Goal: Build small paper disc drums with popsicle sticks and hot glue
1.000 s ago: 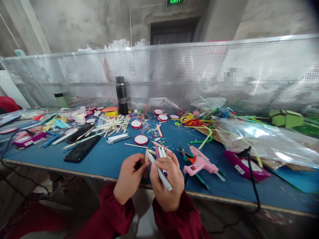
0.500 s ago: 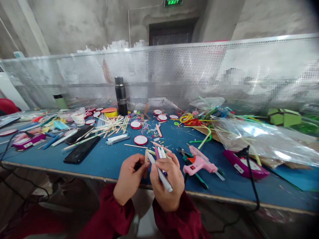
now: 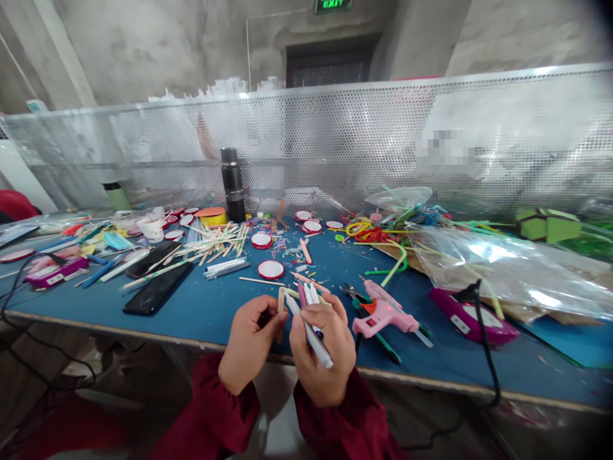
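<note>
So your left hand (image 3: 251,342) has a wooden stick (image 3: 280,301) pinched above the table (image 3: 211,313), and your right hand (image 3: 328,348) is curled round a white pen (image 3: 318,348), tip by the stick's top. Can't tell if it's got the other pens (image 3: 310,294). Glue gun (image 3: 383,312) lies just right.

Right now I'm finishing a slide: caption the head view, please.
Left hand holds a tan stick, right hand several markers; pink glue gun nearby.
</note>
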Demonstrator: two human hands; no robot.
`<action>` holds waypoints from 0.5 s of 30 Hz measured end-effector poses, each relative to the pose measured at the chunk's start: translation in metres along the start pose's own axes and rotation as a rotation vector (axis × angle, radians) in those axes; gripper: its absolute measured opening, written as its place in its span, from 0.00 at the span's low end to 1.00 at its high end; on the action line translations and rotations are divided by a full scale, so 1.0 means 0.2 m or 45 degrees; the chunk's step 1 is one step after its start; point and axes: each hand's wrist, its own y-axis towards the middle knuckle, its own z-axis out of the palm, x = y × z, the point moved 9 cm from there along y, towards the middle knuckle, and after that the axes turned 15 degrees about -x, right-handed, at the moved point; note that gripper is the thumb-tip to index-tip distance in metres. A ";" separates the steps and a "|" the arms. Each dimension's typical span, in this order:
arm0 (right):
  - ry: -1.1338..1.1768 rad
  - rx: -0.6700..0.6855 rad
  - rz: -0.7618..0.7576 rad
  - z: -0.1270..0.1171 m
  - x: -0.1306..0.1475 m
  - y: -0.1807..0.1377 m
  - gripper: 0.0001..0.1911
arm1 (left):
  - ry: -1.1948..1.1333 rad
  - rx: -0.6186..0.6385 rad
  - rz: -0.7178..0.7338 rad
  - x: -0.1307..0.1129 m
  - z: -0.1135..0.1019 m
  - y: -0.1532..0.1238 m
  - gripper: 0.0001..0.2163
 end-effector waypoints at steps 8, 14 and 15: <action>0.004 -0.014 0.002 0.00 0.00 0.01 0.08 | 0.004 0.024 -0.006 0.01 0.01 0.00 0.13; -0.006 -0.002 -0.004 0.00 0.00 0.00 0.08 | -0.007 0.014 -0.020 0.01 0.00 0.00 0.12; -0.005 -0.006 -0.003 0.00 0.00 0.00 0.08 | -0.005 0.012 -0.020 0.01 0.00 -0.01 0.12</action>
